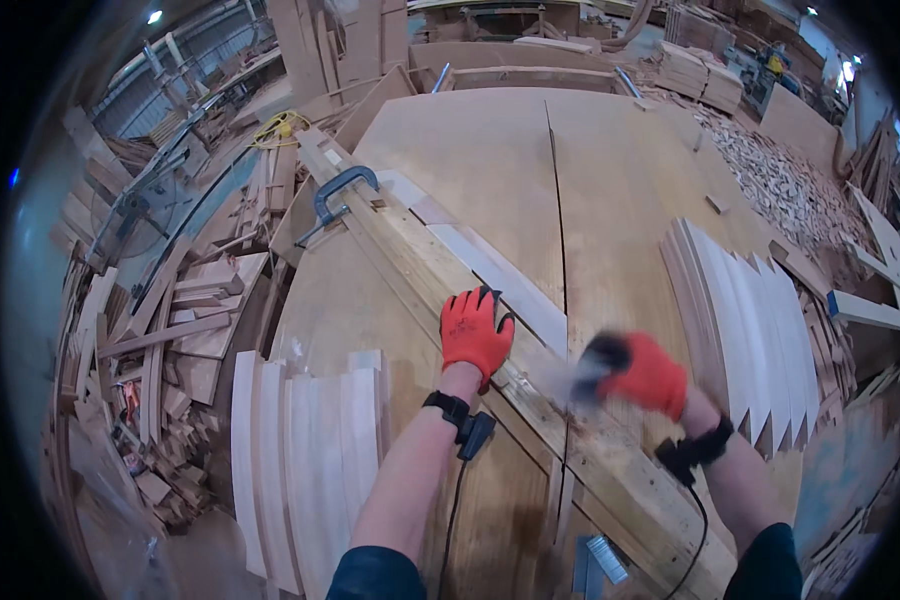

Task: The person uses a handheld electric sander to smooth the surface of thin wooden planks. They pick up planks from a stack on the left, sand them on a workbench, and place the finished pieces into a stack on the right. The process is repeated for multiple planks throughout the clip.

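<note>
workbench [490, 150], curved strip [490, 275] beside hands

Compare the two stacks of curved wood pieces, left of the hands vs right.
The left stack lies near the table's front edge beside the left forearm; the right stack lies farther back, past the right hand. The left stack runs toward the viewer and fans little; the right stack fans wide, its ends stepped like saw teeth. Both hold pale, thin, gently curved pieces laid flat, overlapping, on the plywood table.
</note>
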Motion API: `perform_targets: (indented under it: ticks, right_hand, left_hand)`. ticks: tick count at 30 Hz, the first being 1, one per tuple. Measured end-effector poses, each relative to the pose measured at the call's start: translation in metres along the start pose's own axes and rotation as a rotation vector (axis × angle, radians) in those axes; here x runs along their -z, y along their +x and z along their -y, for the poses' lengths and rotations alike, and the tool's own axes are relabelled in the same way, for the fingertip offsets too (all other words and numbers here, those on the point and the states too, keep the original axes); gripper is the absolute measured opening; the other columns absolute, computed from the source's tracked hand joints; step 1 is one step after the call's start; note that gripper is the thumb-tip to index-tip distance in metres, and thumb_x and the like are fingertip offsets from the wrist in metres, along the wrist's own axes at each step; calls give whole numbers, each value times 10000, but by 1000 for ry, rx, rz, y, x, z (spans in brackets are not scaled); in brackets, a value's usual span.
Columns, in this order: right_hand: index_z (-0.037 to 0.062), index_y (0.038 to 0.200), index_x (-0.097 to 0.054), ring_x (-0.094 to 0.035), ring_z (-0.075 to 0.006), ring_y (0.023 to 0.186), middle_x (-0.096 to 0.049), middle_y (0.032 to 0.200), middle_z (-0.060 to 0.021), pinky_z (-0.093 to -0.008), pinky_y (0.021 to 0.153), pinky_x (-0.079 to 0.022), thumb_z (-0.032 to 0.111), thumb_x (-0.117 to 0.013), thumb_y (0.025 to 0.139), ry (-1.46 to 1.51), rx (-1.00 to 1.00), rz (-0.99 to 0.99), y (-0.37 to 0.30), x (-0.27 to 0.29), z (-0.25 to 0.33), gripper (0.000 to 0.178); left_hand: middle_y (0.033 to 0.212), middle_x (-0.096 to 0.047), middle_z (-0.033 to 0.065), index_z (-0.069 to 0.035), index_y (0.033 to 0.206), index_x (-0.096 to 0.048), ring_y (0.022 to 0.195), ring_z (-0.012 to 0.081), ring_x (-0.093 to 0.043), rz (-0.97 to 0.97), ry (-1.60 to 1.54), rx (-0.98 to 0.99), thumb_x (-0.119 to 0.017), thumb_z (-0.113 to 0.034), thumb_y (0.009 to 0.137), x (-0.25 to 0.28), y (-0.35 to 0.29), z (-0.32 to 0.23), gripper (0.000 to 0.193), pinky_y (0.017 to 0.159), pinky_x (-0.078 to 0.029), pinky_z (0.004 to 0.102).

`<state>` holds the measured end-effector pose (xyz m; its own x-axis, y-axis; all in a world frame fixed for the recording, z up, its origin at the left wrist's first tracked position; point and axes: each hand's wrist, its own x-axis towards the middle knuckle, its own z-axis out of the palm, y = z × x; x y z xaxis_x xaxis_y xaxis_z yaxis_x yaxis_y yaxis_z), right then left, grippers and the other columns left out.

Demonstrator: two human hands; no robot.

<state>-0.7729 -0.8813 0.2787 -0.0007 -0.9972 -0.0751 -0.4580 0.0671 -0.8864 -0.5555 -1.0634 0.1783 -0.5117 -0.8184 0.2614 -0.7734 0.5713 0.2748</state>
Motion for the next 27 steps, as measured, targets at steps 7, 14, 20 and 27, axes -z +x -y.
perform_targets:
  ticks: [7, 14, 20, 27]
  right_hand:
    - [111, 1308, -612, -654, -364, 1097, -673, 1158, -180, -437, 958, -522, 406, -753, 846, -423, -88, -536, 92, -4, -64, 566]
    - [103, 1379, -528, -571, -355, 1220, -589, 1327, -157, -479, 986, -511, 408, -739, 841, -777, -208, -224, 125, -88, -55, 654]
    - [74, 1283, -581, -655, -345, 1093, -682, 1180, -167, -470, 923, -546, 282, -701, 861, -755, -114, -173, 119, -63, -48, 485]
    - [5, 1226, -623, -715, -277, 941, -727, 1009, -157, -437, 747, -556, 186, -579, 901, -1061, -132, -97, 117, -59, -36, 375]
  left_hand:
    - [1492, -466, 201, -63, 1422, -506, 1407, 417, -369, 234, -239, -126, -674, -465, 868, 89, -93, -29, 705, 1193, -212, 561]
    - [1602, -272, 263, -48, 1531, -351, 1506, 437, -166, 311, 185, 528, -728, -585, 799, 201, -202, 48, 983, 1184, -86, 642]
    - [1639, -170, 286, -7, 1580, -219, 1536, 445, -70, 355, 129, 679, -805, -687, 650, 192, -247, 50, 1293, 1200, -7, 643]
    - [1431, -538, 221, 5, 1430, -477, 1377, 409, -445, 302, 417, 464, -636, -496, 875, 193, -243, 49, 765, 1119, -374, 499]
